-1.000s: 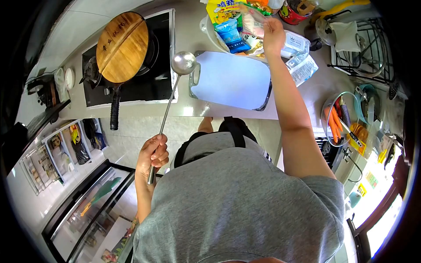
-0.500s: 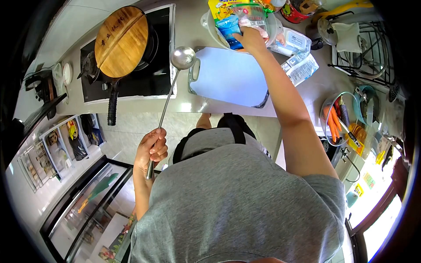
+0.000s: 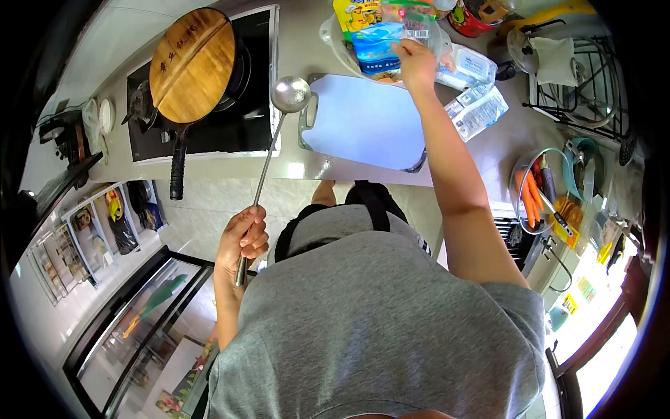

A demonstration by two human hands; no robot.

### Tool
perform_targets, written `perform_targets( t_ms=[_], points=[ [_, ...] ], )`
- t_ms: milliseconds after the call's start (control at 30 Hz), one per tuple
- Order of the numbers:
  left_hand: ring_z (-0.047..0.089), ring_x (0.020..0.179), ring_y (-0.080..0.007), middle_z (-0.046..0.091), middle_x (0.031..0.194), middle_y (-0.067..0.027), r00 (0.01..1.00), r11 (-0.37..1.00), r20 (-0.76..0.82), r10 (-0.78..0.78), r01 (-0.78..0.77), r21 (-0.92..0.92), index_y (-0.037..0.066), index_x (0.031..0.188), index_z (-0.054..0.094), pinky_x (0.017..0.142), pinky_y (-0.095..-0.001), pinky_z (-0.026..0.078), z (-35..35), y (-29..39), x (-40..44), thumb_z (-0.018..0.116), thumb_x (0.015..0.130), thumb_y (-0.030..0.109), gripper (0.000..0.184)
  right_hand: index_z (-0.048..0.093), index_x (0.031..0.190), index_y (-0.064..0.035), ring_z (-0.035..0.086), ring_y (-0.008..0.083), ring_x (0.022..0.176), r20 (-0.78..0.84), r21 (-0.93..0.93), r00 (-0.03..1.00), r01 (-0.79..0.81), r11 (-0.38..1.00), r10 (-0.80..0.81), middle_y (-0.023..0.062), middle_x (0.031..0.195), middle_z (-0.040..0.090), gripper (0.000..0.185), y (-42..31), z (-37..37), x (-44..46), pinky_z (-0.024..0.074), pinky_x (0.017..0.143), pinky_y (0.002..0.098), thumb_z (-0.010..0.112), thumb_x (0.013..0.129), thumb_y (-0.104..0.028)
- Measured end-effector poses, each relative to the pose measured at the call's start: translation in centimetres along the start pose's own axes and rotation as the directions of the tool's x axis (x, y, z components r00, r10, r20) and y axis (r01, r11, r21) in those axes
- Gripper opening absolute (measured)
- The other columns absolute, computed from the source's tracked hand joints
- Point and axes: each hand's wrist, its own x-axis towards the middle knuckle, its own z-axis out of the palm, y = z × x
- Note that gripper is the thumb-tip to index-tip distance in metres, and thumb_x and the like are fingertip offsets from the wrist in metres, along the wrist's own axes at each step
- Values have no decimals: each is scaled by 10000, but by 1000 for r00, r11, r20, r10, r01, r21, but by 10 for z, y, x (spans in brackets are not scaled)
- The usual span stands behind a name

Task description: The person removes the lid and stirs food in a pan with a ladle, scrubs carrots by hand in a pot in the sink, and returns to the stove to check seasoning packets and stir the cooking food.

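Note:
My left hand (image 3: 243, 237) is wrapped round the handle of a long metal ladle (image 3: 291, 94), its bowl raised near the cooktop's right edge. At the top, my right hand (image 3: 417, 61) pinches the right edge of a blue packet (image 3: 377, 47). That packet lies over a clear plastic bin (image 3: 329, 33) holding a yellow packet (image 3: 358, 15) and other food bags. Just below the bin is a pale blue cutting board (image 3: 366, 122) on the counter.
A wooden lid (image 3: 192, 66) covers a pan on the black cooktop (image 3: 258, 77). Right of the bin lie a white pack (image 3: 472, 65) and a blue-white packet (image 3: 477, 110). Farther right are a bowl of carrots (image 3: 530, 195) and a wire rack (image 3: 593, 84).
My right hand has let go of a clear bag, reached into the bin and taken hold of the blue packet, which is now spread wider. My left hand still holds the ladle.

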Motion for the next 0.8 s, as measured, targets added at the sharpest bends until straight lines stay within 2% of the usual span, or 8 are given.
perform_targets(
  t_ms=[33,100,133,167,233,333,533,800],
  points=[
    [225,370,-30,304,483,71,1000,1000,-2,-6,6,-6,84,849,493,323,-191,196,0,1,1,474,1032,224,231,703,868,-46,645,305,763,2,1,1000,3,1000,-3,162,805,673,203,2,-1,2,490,691,412,701,838,-247],
    [225,369,-30,305,483,71,1000,1000,-3,-15,15,-9,84,850,494,324,-191,196,-1,3,2,472,1033,226,232,692,876,-20,593,264,658,-21,157,989,-139,978,144,146,717,638,223,-8,-13,2,466,651,374,718,838,-238],
    [224,368,-30,305,483,72,1000,1000,7,-18,18,-5,84,849,495,325,-191,196,-1,4,3,472,1033,228,235,699,887,-16,568,189,611,3,223,988,-154,963,157,111,667,613,235,8,-8,8,446,606,331,717,851,-247],
    [224,366,-31,304,483,73,1000,1000,18,-23,23,-2,83,848,495,326,-192,195,-1,5,4,472,1033,230,237,699,887,-16,568,189,611,0,221,987,-155,963,159,111,667,613,235,5,-11,7,446,606,331,717,851,-247],
    [225,366,-30,305,483,73,999,1000,24,-21,21,1,83,848,496,326,-192,196,1,7,5,476,1031,232,237,718,909,-10,547,141,562,20,336,969,-239,911,247,64,646,613,254,-1,-18,10,430,562,305,730,850,-257],
    [226,364,-29,305,483,73,999,1000,33,-20,20,-2,83,848,497,326,-193,197,1,8,7,482,1029,234,236,729,917,6,536,100,533,-18,366,963,-244,898,268,35,654,630,274,-23,-32,6,427,538,273,750,836,-255],
    [226,361,-27,303,480,73,999,1000,37,-18,18,9,82,848,503,325,-192,198,0,10,9,490,1024,228,229,735,906,28,580,97,557,-4,491,953,-263,830,304,44,640,635,276,-33,-51,4,467,536,239,764,822,-233],
    [224,356,-27,299,475,72,1000,1000,19,-1,1,9,71,841,506,320,-188,200,1,11,8,496,1020,217,231,737,921,37,605,95,574,12,544,944,-282,790,329,64,670,653,254,-31,-71,8,489,541,228,772,809,-189]
  ],
)
